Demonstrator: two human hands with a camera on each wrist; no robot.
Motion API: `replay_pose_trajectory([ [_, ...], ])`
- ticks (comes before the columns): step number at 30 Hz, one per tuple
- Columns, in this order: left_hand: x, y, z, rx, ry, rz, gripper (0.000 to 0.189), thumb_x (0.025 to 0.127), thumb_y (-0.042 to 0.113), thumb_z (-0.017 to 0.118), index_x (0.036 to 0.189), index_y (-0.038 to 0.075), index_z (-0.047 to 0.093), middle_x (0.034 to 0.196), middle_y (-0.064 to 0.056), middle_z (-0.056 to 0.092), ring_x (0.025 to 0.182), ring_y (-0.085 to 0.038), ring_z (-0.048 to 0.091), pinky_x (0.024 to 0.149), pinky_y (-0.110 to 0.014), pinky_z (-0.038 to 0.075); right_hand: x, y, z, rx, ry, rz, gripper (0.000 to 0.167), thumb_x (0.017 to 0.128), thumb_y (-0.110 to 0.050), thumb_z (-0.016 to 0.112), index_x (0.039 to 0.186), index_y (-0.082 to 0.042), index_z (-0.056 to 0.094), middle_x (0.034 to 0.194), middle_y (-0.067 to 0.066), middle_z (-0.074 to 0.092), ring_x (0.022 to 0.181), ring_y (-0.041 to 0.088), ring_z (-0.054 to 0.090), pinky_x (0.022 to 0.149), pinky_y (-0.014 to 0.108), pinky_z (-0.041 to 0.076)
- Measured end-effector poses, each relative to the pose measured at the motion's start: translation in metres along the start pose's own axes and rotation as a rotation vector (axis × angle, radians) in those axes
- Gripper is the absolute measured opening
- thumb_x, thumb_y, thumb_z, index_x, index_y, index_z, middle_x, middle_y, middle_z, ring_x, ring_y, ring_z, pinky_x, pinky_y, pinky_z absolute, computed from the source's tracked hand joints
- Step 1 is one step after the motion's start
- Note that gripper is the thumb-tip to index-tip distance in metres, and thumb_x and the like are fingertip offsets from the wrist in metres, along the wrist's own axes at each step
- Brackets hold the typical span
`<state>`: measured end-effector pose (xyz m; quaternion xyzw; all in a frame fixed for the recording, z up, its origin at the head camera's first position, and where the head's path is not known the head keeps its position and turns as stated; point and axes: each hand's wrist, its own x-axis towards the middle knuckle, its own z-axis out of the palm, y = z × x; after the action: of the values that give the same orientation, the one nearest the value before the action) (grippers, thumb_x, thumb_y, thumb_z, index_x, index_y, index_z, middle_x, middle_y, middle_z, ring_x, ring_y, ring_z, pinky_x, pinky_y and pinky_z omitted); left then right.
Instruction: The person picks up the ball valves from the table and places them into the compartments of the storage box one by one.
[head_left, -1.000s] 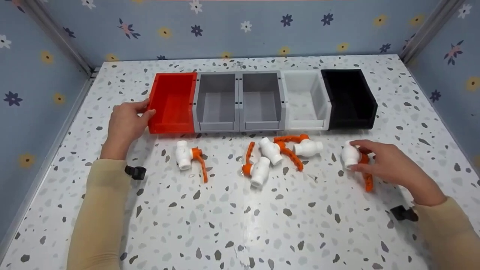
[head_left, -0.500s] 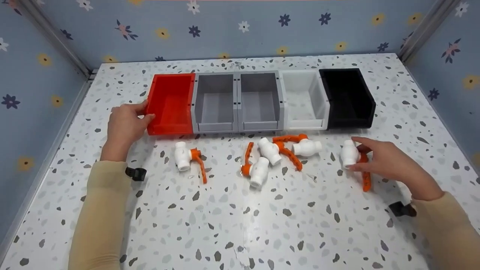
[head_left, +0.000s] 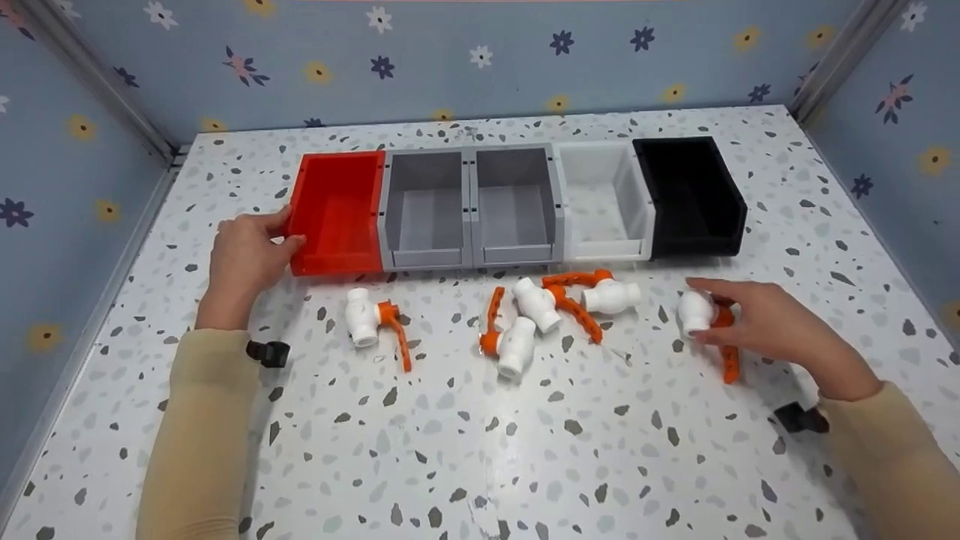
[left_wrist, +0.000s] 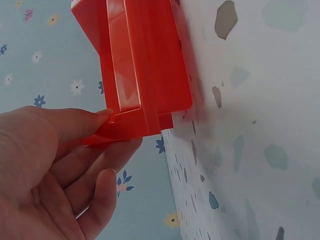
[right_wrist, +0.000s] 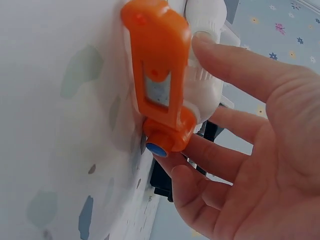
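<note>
My left hand [head_left: 246, 255] pinches the left side wall of a red storage bin [head_left: 337, 264]; in the left wrist view the thumb lies inside the bin's edge and the fingers outside it. On the right, my right hand [head_left: 784, 330] holds a white ball valve [head_left: 696, 313] with an orange lever handle [right_wrist: 165, 60], thumb and index finger at opposite ends of its body. The valve stays low over the speckled table. Several similar valves lie in front of the bins: one valve [head_left: 362, 319] at left, and a cluster with a valve [head_left: 517, 349] nearest me.
To the right of the red bin stand two grey bins [head_left: 427, 259], a white bin [head_left: 606, 250] and a black bin [head_left: 694, 246], side by side in a row. Flower-patterned walls [head_left: 517, 67] enclose the table at the back and both sides.
The head view has turned slightly. My right index fingertip reaches a little farther left over the valve's far end; the left hand keeps its place on the red bin.
</note>
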<state>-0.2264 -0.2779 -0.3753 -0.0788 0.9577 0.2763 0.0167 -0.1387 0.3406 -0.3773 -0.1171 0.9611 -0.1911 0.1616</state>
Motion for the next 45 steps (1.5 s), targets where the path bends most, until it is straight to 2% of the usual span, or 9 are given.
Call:
replay_pose_trajectory([
  [4, -0.001, -0.001, 0.0, -0.006, 0.001, -0.015, 0.06, 0.097, 0.027, 0.065, 0.151, 0.022, 0.038, 0.139, -0.021, 0.054, 0.121, -0.039, 0.044, 0.09, -0.048, 0.051, 0.001, -0.001, 0.0, -0.009, 0.005, -0.022, 0.074, 0.085, -0.047, 0.077, 0.147, -0.014, 0.051, 0.088, 0.004, 0.053, 0.074, 0.021, 0.045, 0.059, 0.034, 0.035],
  [10, -0.001, 0.0, 0.001, -0.016, 0.005, -0.015, 0.06, 0.098, 0.027, 0.064, 0.151, 0.021, 0.038, 0.14, -0.021, 0.054, 0.123, -0.039, 0.041, 0.09, -0.048, 0.052, 0.0, 0.0, -0.002, -0.004, 0.015, -0.003, 0.073, 0.086, -0.048, 0.075, 0.148, -0.016, 0.051, 0.09, 0.006, 0.051, 0.064, 0.02, 0.042, 0.053, 0.033, 0.037],
  [16, -0.001, 0.0, -0.001, 0.002, 0.003, 0.014, 0.057, 0.098, 0.025, 0.064, 0.15, 0.02, 0.04, 0.136, -0.022, 0.057, 0.121, -0.04, 0.044, 0.09, -0.05, 0.049, 0.0, 0.001, 0.001, 0.027, 0.011, 0.026, 0.074, 0.087, -0.048, 0.074, 0.149, -0.015, 0.049, 0.097, 0.009, 0.049, 0.072, 0.022, 0.047, 0.052, 0.034, 0.042],
  [23, 0.0, 0.0, -0.002, 0.005, 0.004, 0.023, 0.057, 0.098, 0.025, 0.063, 0.15, 0.019, 0.041, 0.134, -0.021, 0.058, 0.118, -0.039, 0.045, 0.089, -0.048, 0.049, 0.0, 0.001, -0.002, 0.018, 0.045, 0.044, 0.073, 0.088, -0.046, 0.075, 0.147, -0.012, 0.05, 0.1, 0.01, 0.052, 0.093, 0.029, 0.052, 0.064, 0.036, 0.044],
  [30, -0.003, -0.001, -0.001, -0.01, 0.002, 0.005, 0.057, 0.098, 0.025, 0.064, 0.15, 0.019, 0.041, 0.137, -0.021, 0.056, 0.121, -0.039, 0.043, 0.09, -0.048, 0.049, 0.002, 0.002, -0.008, 0.02, 0.099, 0.0, 0.071, 0.088, -0.044, 0.075, 0.146, -0.01, 0.052, 0.097, 0.009, 0.057, 0.088, 0.026, 0.052, 0.062, 0.035, 0.042],
  [34, -0.003, -0.001, 0.0, -0.012, 0.011, 0.018, 0.057, 0.098, 0.023, 0.065, 0.149, 0.018, 0.042, 0.136, -0.022, 0.057, 0.12, -0.039, 0.044, 0.091, -0.048, 0.049, 0.004, 0.0, -0.011, 0.014, 0.11, -0.023, 0.071, 0.088, -0.044, 0.075, 0.146, -0.009, 0.052, 0.098, 0.009, 0.059, 0.089, 0.027, 0.053, 0.063, 0.034, 0.042],
  [37, -0.002, -0.002, 0.0, -0.001, 0.019, 0.027, 0.057, 0.098, 0.023, 0.065, 0.149, 0.017, 0.043, 0.135, -0.022, 0.058, 0.12, -0.039, 0.046, 0.092, -0.049, 0.049, 0.005, -0.002, -0.014, 0.02, 0.113, -0.019, 0.072, 0.088, -0.044, 0.075, 0.146, -0.01, 0.051, 0.098, 0.01, 0.058, 0.088, 0.026, 0.053, 0.06, 0.033, 0.042],
  [41, -0.002, -0.002, 0.001, 0.014, 0.023, 0.021, 0.056, 0.098, 0.023, 0.064, 0.149, 0.016, 0.042, 0.134, -0.022, 0.059, 0.12, -0.04, 0.048, 0.092, -0.05, 0.049, 0.007, -0.002, -0.02, 0.043, 0.106, 0.005, 0.074, 0.088, -0.045, 0.075, 0.148, -0.012, 0.049, 0.102, 0.013, 0.055, 0.076, 0.025, 0.053, 0.053, 0.033, 0.044],
  [45, -0.001, -0.001, 0.0, 0.013, 0.023, 0.014, 0.057, 0.098, 0.024, 0.064, 0.149, 0.017, 0.042, 0.134, -0.022, 0.058, 0.119, -0.039, 0.046, 0.092, -0.05, 0.047, 0.01, -0.002, -0.024, 0.059, 0.129, 0.02, 0.074, 0.088, -0.045, 0.074, 0.149, -0.014, 0.048, 0.111, 0.016, 0.058, 0.073, 0.025, 0.053, 0.054, 0.034, 0.044],
])
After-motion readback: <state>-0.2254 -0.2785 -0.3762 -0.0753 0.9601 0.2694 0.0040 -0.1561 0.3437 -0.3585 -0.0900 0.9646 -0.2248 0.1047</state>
